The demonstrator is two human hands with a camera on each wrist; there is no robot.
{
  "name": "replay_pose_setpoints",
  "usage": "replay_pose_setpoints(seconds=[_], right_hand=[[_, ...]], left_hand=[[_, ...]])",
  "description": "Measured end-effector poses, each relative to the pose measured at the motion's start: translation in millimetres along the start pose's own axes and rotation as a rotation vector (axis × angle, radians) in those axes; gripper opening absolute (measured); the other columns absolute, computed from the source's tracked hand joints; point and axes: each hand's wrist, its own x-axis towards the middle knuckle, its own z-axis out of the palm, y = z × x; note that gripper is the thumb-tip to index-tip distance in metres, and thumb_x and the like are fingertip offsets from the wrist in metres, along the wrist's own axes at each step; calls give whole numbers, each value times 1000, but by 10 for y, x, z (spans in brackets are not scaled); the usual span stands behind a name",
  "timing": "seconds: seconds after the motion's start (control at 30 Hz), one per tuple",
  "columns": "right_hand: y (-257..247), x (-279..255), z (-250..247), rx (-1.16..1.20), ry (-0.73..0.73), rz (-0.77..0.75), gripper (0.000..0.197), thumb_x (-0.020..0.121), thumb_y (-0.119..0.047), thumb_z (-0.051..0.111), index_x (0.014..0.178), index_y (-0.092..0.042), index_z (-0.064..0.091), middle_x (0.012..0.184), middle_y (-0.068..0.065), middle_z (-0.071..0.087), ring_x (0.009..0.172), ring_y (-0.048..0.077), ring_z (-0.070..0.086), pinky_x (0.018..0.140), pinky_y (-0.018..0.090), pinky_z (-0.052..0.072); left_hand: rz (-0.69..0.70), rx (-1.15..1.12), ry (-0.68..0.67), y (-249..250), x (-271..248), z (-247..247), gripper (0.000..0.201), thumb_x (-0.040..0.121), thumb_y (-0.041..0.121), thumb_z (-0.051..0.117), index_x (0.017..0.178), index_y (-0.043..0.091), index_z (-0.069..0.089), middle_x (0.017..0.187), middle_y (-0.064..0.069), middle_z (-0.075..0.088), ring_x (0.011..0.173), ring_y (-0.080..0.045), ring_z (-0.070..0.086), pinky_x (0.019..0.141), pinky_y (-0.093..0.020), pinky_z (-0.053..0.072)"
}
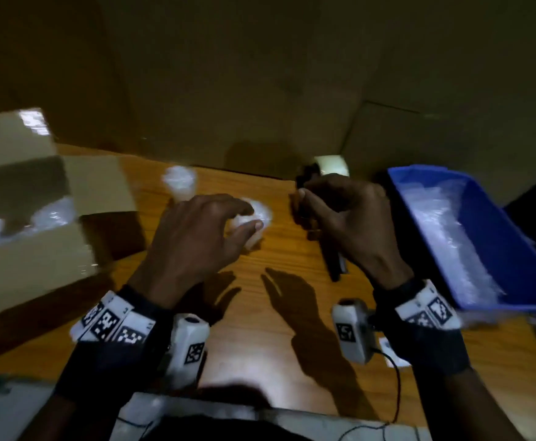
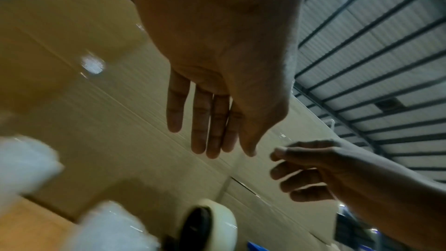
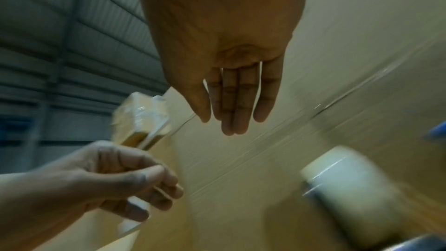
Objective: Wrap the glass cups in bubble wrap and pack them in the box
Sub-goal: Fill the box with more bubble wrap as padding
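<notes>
L hand [image 1: 196,230] over the table [image 1: 279,281], fingers loosely bent, holding nothing; fingertips at a wrapped cup [image 1: 255,222], contact unclear. Cup too blurred to tell axis. 2nd wrapped cup [image 1: 179,183] upright beyond it, box [image 1: 31,218] to its left w/ wrapped items inside. R hand [image 1: 346,218] loosely curled, empty, right of cup, above tape gun [image 1: 323,198]. Blue bin [image 1: 482,237] further right.

Surface: we worked on a wooden table [image 1: 279,300] | left: open cardboard box [image 1: 37,249] | centre: two bubble-wrapped cups [image 1: 180,183] | back: tape dispenser [image 1: 330,168] | right: blue bin [image 1: 514,249] of bubble wrap.
</notes>
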Motion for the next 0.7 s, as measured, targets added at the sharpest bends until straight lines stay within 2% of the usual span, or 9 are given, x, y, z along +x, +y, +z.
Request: replay_pose_setpoints(seconds=[0.07,0.13,0.2,0.3,0.37,0.47,0.53,0.6,0.7], right_hand=[[247,-68,-429,-49,50,37,20,87,-43,69,90,-25,75,78,-9,75,72,2,70,64,41,57],[466,-67,-873,-65,81,88,23,85,-43,69,90,-23,76,78,-9,74,72,2,69,66,39,57],[690,-19,-1296,-73,89,133,26,85,-46,69,90,-22,77,75,-7,74,68,3,68,64,36,56],[1092,143,-1835,-127,79,246,21,88,-41,71,91,-21,76,74,-1,74,57,2,63,52,22,47],[1363,284,-2052,-144,43,298,18,88,-36,73,92,-18,76,76,6,75,62,12,68,58,31,50],[1795,538,-2101,-169,-128,406,18,86,-25,77,95,-10,75,80,17,74,66,20,64,65,36,50],[2108,674,-2006,-222,-261,484,23,85,-22,79,100,-5,73,86,22,74,70,24,66,66,39,55],[2390,752,-1858,-285,-391,530,29,85,-19,79,106,-2,71,92,21,74,77,29,71,70,41,58],[2737,818,-1617,-467,-527,511,41,83,-24,81,117,-5,68,110,16,73,99,31,69,82,38,55]], left_hand=[[29,-68,-34,311,198,225,35,88,54,64,105,26,77,103,5,76,91,-20,71,68,-31,51],[62,-122,-66,562,362,410,40,87,58,57,106,28,76,105,7,76,96,-19,70,72,-37,55],[108,-161,-88,776,480,570,40,86,57,57,105,29,76,104,9,75,95,-16,70,71,-35,55],[174,-231,-102,1015,638,794,35,86,53,61,102,27,77,98,10,76,87,-13,69,66,-35,55],[182,-273,-116,1127,757,939,34,86,54,60,99,28,78,96,11,75,85,-11,69,67,-34,55],[186,-308,-122,1303,934,1139,35,85,57,59,98,30,76,95,12,75,83,-6,68,66,-28,51],[190,-311,-121,1415,1013,1229,31,85,53,64,99,28,76,97,12,75,81,-4,66,64,-23,46],[198,-301,-142,1484,1061,1300,24,88,46,71,99,26,77,98,12,75,82,-3,65,64,-23,44],[217,-266,-180,1494,1112,1394,24,89,45,70,102,26,76,104,11,75,87,-5,67,67,-27,51]])
